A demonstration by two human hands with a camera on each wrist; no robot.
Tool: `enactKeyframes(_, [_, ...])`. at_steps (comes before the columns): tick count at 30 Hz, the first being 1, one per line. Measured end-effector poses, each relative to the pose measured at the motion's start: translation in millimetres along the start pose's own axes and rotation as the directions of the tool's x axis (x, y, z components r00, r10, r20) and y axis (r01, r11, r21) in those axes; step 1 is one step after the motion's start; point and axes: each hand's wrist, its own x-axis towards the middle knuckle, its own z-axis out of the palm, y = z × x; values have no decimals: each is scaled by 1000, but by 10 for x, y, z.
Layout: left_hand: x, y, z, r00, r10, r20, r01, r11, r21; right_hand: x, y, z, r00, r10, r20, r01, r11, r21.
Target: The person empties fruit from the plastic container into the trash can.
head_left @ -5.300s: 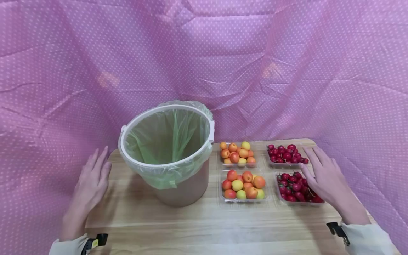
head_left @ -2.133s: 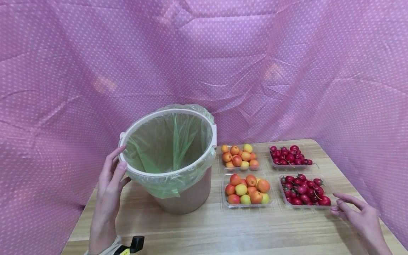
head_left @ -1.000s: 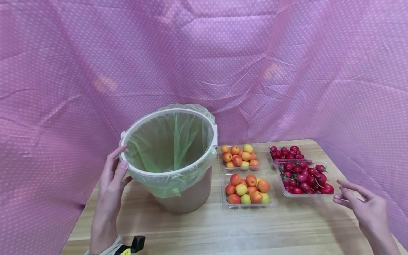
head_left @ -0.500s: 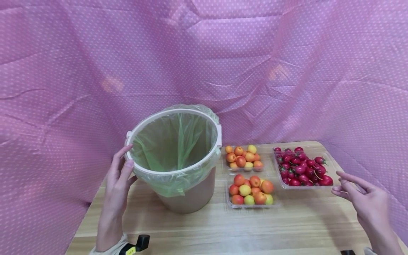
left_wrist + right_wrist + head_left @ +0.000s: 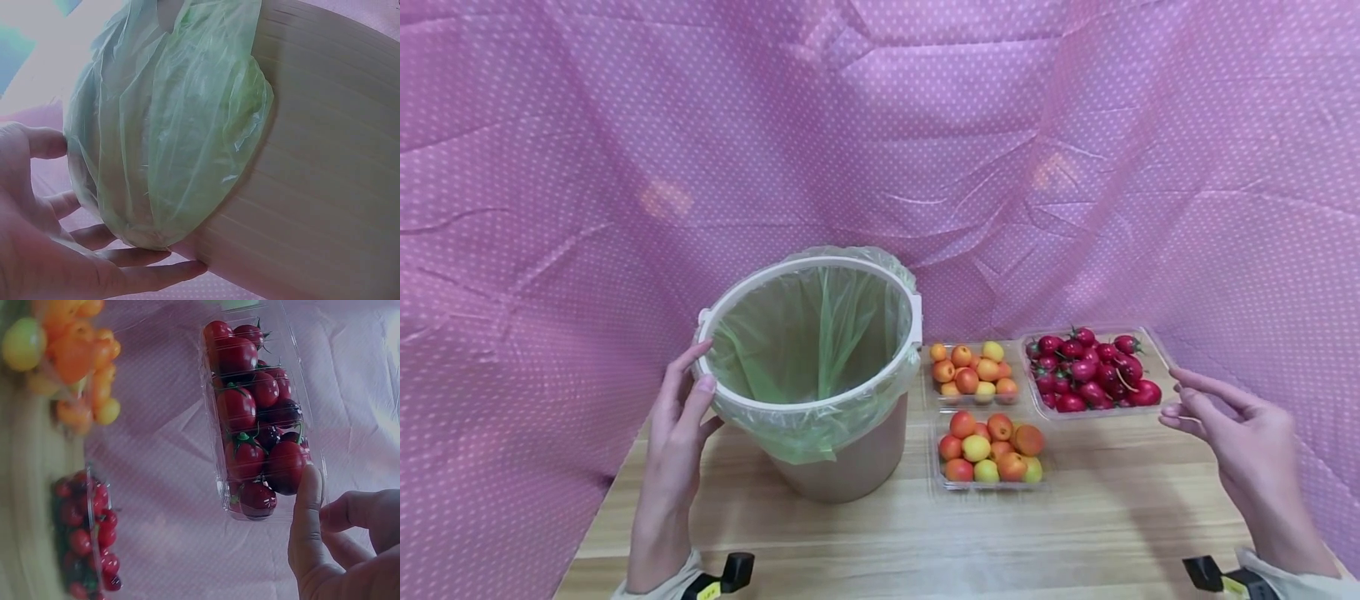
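My left hand (image 5: 673,450) rests on the side of a trash bin (image 5: 850,458), its spread fingers touching the rim and the green bag lining it. In the left wrist view its fingers (image 5: 156,278) lie fairly straight against the bag (image 5: 194,137) and outer wall. My right hand (image 5: 1247,458) pinches the right edge of a clear plastic box (image 5: 1056,415) held above the table. Inside are small red fruits (image 5: 1090,367), some with green leafy tops like cherry tomatoes. The right wrist view shows the fingertips (image 5: 310,478) at the box's end.
Two clear boxes of orange and yellow fruits (image 5: 988,450) stand right of the bin. A second box of red fruits (image 5: 87,531) sits on the table, hidden in the head view behind the raised one. Pink dotted cloth (image 5: 970,167) hangs around the wooden table (image 5: 887,542).
My right hand has taken the front box of red fruits, raised it off the table and moved it back and slightly left. My left hand came to the bin earlier and stays there.
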Motion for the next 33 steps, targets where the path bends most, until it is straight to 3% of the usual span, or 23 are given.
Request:
enactKeyframes(15, [-3,39,-21,999,-32,-24,32,999,-1,148,-211,363,995,0,104,-10,996,89])
enactKeyframes(25, [3,51,-20,999,-35,-24,35,999,6,271,-325,630,996,5,93,-2,999,-32])
enactKeyframes(33, [30,72,-12,999,-39,-21,39,999,6,385,-435,782,990,20,136,-21,1000,6])
